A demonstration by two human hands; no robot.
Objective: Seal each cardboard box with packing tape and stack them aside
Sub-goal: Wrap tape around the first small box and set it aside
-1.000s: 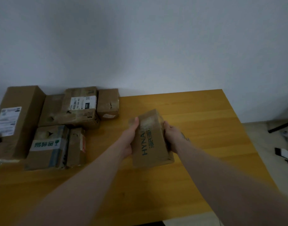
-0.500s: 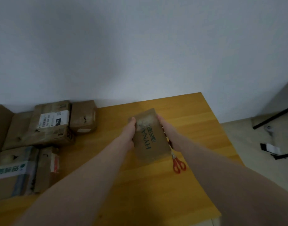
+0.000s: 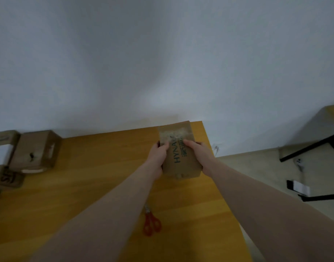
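Note:
A small brown cardboard box [image 3: 178,163] printed with "HYNA" in green sits at the far right corner of the wooden table [image 3: 90,178]. My left hand [image 3: 158,156] grips its left side and my right hand [image 3: 199,155] grips its right side, thumbs lying on the top face. A strip of clear tape shines across the box's far end. No tape roll is in view.
Red-handled scissors [image 3: 151,222] lie on the table between my forearms. Several other cardboard boxes [image 3: 36,150] stand at the far left. The table's right edge drops to a pale floor with a black-legged stand [image 3: 311,148].
Both hands carried the box away from me and to the right, up to the table's far right corner. My view swung right, so the left boxes slid out and the scissors came into sight.

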